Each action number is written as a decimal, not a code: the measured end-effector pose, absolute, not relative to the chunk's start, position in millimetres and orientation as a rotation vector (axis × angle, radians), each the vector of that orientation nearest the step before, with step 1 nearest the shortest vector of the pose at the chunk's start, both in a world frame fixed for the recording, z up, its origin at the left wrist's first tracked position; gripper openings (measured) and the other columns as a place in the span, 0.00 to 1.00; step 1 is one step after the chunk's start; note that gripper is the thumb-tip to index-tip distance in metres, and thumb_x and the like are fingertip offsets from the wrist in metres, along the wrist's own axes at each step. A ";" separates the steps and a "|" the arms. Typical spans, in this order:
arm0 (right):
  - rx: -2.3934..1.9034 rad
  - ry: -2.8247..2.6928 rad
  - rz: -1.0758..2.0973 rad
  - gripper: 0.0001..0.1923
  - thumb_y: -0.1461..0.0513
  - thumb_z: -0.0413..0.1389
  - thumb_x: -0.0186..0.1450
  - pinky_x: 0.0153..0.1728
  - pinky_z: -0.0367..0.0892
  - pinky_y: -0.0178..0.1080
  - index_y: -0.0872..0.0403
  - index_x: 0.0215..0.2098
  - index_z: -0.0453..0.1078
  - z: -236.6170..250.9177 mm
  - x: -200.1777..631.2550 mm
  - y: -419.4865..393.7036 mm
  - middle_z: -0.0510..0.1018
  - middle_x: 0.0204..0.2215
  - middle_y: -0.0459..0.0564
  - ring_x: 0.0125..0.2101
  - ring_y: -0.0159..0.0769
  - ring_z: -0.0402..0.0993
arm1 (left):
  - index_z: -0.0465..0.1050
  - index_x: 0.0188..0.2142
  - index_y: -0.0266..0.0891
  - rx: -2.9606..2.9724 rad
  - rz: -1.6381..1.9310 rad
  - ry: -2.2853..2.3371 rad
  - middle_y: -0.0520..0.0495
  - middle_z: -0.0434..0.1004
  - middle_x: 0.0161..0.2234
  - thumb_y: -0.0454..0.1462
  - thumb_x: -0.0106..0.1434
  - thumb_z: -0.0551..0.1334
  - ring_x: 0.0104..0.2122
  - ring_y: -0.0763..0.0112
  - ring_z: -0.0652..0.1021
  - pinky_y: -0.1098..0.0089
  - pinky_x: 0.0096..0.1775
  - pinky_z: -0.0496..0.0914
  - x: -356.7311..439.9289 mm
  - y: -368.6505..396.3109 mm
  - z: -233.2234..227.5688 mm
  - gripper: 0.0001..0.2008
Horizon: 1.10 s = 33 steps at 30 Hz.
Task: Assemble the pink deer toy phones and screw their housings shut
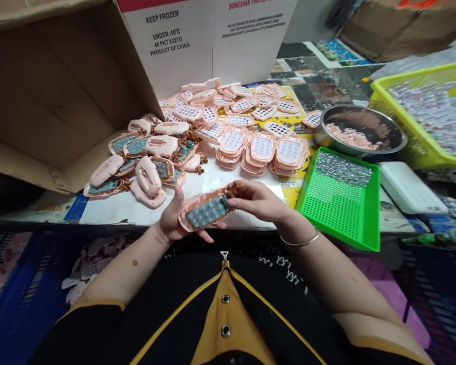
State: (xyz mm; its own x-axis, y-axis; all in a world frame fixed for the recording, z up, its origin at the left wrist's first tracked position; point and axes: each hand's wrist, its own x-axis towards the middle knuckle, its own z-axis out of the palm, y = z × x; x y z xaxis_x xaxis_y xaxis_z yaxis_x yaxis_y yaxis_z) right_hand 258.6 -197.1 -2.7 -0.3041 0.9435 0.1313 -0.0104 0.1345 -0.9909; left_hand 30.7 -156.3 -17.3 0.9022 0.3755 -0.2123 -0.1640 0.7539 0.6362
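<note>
there, pink toy phone shell (207, 210) between both hands, left hand (175, 220) cupped beneath, right hand (256, 200) pinching its far end

Left hand (173, 220) cupped palm-up — right hand (256, 200) pinching, 2 forearms angled inward.

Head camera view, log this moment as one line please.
left hand: holds pink toy shell | right hand: pinches its top end | green tray: right of hands | shell stacks: behind
</note>
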 end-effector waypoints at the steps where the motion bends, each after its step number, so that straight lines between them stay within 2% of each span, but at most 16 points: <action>1: -0.968 -1.641 1.326 0.19 0.47 0.64 0.62 0.32 0.74 0.36 0.54 0.35 0.73 2.8 263.5 -196.5 0.79 0.29 0.45 0.29 0.30 0.74 | 0.72 0.58 0.37 0.631 0.246 0.316 0.29 0.80 0.49 0.66 0.53 0.63 0.42 0.43 0.83 0.55 0.30 0.80 33.5 -156.0 -21.1 0.44; 3: -1.040 -1.831 1.256 0.19 0.46 0.60 0.65 0.30 0.72 0.36 0.54 0.36 0.75 9.9 272.7 -191.7 0.80 0.28 0.46 0.28 0.30 0.74 | 0.75 0.54 0.35 0.599 0.194 0.296 0.29 0.80 0.50 0.59 0.60 0.63 0.39 0.50 0.84 0.59 0.30 0.79 41.2 -156.7 -28.4 0.34; 5: -1.222 -1.842 0.962 0.19 0.46 0.56 0.68 0.30 0.71 0.38 0.54 0.37 0.76 9.6 284.5 -183.0 0.81 0.29 0.48 0.29 0.33 0.75 | 0.77 0.51 0.34 0.578 0.234 0.292 0.28 0.79 0.52 0.54 0.62 0.63 0.38 0.54 0.84 0.61 0.31 0.79 47.4 -157.2 -33.5 0.29; 9: -1.647 -1.716 -0.062 0.11 0.56 0.56 0.68 0.44 0.71 0.52 0.51 0.37 0.78 -12.6 318.0 -161.3 0.81 0.40 0.57 0.41 0.46 0.76 | 0.76 0.53 0.37 0.548 0.423 0.302 0.29 0.75 0.57 0.57 0.61 0.63 0.42 0.52 0.83 0.58 0.35 0.80 47.5 -152.9 -37.0 0.31; 12: -1.773 -1.798 -0.428 0.09 0.63 0.55 0.66 0.45 0.69 0.58 0.50 0.33 0.77 -31.1 337.4 -150.8 0.80 0.44 0.59 0.45 0.52 0.73 | 0.76 0.53 0.38 0.576 0.438 0.290 0.30 0.74 0.58 0.62 0.55 0.65 0.40 0.52 0.83 0.59 0.32 0.80 43.8 -149.9 -39.2 0.37; 15: -1.809 -1.849 -0.503 0.09 0.66 0.54 0.66 0.45 0.69 0.58 0.52 0.32 0.76 -34.7 340.2 -152.5 0.80 0.48 0.60 0.48 0.54 0.72 | 0.76 0.54 0.37 0.590 0.449 0.308 0.31 0.78 0.54 0.63 0.49 0.69 0.36 0.57 0.83 0.62 0.30 0.79 44.3 -150.9 -41.1 0.42; 19: -1.744 -1.823 -0.501 0.10 0.65 0.52 0.69 0.56 0.63 0.60 0.49 0.37 0.75 -22.8 322.2 -175.7 0.77 0.56 0.55 0.56 0.53 0.70 | 0.77 0.52 0.36 0.582 0.548 0.389 0.32 0.76 0.56 0.64 0.44 0.71 0.34 0.64 0.81 0.67 0.31 0.76 49.2 -153.7 -37.4 0.44; 22: -1.626 -1.937 -0.403 0.10 0.65 0.51 0.71 0.61 0.59 0.59 0.46 0.41 0.74 -20.9 301.0 -202.1 0.76 0.59 0.51 0.60 0.48 0.69 | 0.77 0.51 0.35 0.598 0.603 0.437 0.32 0.75 0.56 0.65 0.41 0.72 0.33 0.66 0.81 0.67 0.31 0.75 52.9 -154.5 -31.9 0.46; 25: -1.423 -2.109 -0.356 0.11 0.66 0.53 0.70 0.62 0.59 0.57 0.44 0.45 0.72 -31.6 281.5 -226.7 0.77 0.59 0.48 0.60 0.43 0.70 | 0.76 0.51 0.36 0.650 0.683 0.468 0.35 0.79 0.51 0.66 0.41 0.70 0.31 0.64 0.81 0.66 0.30 0.76 54.8 -155.1 -28.7 0.46; 29: -1.166 -2.234 -0.367 0.14 0.67 0.56 0.69 0.62 0.63 0.51 0.42 0.49 0.71 -51.4 269.5 -246.0 0.78 0.58 0.44 0.58 0.37 0.73 | 0.75 0.53 0.38 0.667 0.689 0.474 0.42 0.83 0.35 0.65 0.43 0.70 0.29 0.59 0.82 0.62 0.30 0.78 50.7 -157.2 -27.9 0.45; 31: -1.127 -2.183 -0.304 0.15 0.66 0.57 0.69 0.62 0.63 0.50 0.40 0.49 0.71 -57.8 268.9 -249.7 0.78 0.57 0.42 0.57 0.36 0.74 | 0.73 0.56 0.36 0.648 0.635 0.455 0.43 0.83 0.32 0.65 0.43 0.71 0.30 0.55 0.83 0.59 0.32 0.79 46.3 -159.5 -26.3 0.49; 33: -1.136 -1.979 -0.133 0.14 0.62 0.60 0.67 0.62 0.64 0.51 0.40 0.50 0.72 -60.3 267.6 -250.1 0.77 0.58 0.45 0.57 0.38 0.73 | 0.70 0.59 0.34 0.647 0.619 0.421 0.42 0.83 0.33 0.64 0.43 0.71 0.35 0.51 0.84 0.55 0.37 0.79 42.3 -163.0 -23.6 0.51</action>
